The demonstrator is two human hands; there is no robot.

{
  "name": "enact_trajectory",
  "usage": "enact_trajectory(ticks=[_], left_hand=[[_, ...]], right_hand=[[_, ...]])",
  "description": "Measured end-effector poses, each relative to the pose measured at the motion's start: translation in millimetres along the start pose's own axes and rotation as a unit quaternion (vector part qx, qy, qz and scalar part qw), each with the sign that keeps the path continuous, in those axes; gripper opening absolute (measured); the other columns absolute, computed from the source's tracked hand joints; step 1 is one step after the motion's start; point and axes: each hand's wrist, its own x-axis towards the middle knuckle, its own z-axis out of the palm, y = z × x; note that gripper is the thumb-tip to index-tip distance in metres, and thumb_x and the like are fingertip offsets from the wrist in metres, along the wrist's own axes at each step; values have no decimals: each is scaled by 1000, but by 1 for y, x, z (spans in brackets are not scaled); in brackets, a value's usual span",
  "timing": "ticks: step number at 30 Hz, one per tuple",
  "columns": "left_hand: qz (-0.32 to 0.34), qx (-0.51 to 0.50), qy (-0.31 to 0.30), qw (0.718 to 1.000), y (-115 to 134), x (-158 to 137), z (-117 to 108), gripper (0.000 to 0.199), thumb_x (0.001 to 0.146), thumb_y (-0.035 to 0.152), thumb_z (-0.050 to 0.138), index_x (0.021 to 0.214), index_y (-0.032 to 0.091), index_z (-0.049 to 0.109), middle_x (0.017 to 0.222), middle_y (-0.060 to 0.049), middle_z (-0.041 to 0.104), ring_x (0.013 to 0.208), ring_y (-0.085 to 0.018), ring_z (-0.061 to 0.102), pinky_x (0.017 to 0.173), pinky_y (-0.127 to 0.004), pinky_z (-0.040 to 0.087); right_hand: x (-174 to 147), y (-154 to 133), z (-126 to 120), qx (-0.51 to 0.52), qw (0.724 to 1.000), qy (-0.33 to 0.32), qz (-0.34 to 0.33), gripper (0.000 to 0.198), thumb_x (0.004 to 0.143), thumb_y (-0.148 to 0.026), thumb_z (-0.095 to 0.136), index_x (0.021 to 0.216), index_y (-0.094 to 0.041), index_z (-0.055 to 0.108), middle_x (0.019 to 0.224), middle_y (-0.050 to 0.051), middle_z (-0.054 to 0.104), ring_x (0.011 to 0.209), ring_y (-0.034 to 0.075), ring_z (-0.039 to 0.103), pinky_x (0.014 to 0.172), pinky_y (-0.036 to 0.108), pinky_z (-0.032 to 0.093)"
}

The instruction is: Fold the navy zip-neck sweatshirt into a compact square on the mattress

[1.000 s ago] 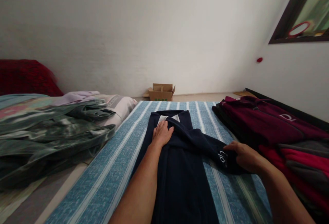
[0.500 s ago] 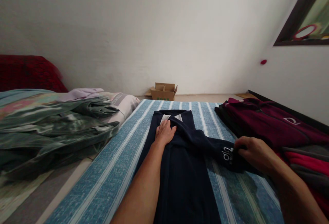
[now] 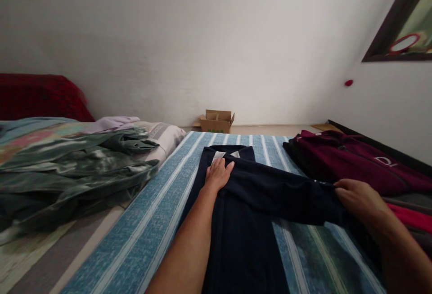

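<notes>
Left hand (image 3: 218, 175): flat on navy garment (image 3: 243, 244) | right hand (image 3: 362, 199): pinching its sleeve (image 3: 286, 190) | maroon garment (image 3: 337, 161): white "D" (image 3: 380, 162) readable

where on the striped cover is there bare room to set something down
Widest: striped cover between green clothes and navy garment. Smaller: between the garment's far end and maroon clothes. Crowded: right side, around the right hand.
</notes>
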Motion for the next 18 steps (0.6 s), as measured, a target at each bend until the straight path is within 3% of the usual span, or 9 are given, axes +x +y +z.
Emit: enact_trajectory(ticks=[3,5,7,11,18], left_hand=[[2,12,-8,1000,0,0,1,55,89,54,24,124,17,46,142,-13,38,132,-23,31,104,-43,28],[5,26,-17,1000,0,-1,0,57,88,54,26,130,18,41,145,-13,34,134,-24,27,105,-44,26],[4,38,-30,999,1,-2,0,59,87,54,29,136,20,35,147,-12,30,136,-25,23,106,-46,23],[6,47,-45,998,3,-3,-2,59,87,54,30,138,26,34,148,-12,26,137,-26,20,107,-49,20],[25,66,-33,997,8,-5,-7,46,87,48,36,129,32,46,146,-7,32,135,-29,24,104,-50,25]], right_hand=[[3,-1,3,-115,993,-25,22,26,71,-25,42,75,-21,67,73,8,68,69,24,64,60,30,43],[1,-4,2,-154,988,9,30,31,74,-29,41,88,-23,68,83,9,69,76,26,64,63,33,43],[-2,-8,2,-157,987,23,19,34,77,-34,40,96,-23,67,90,10,69,79,27,64,66,34,43],[-5,-13,10,-120,992,-31,-36,33,81,-43,42,94,-25,67,88,7,70,80,26,64,69,33,43],[-5,-12,24,-161,983,-87,-8,32,75,-45,55,97,-25,67,97,10,68,89,30,63,66,36,43]])
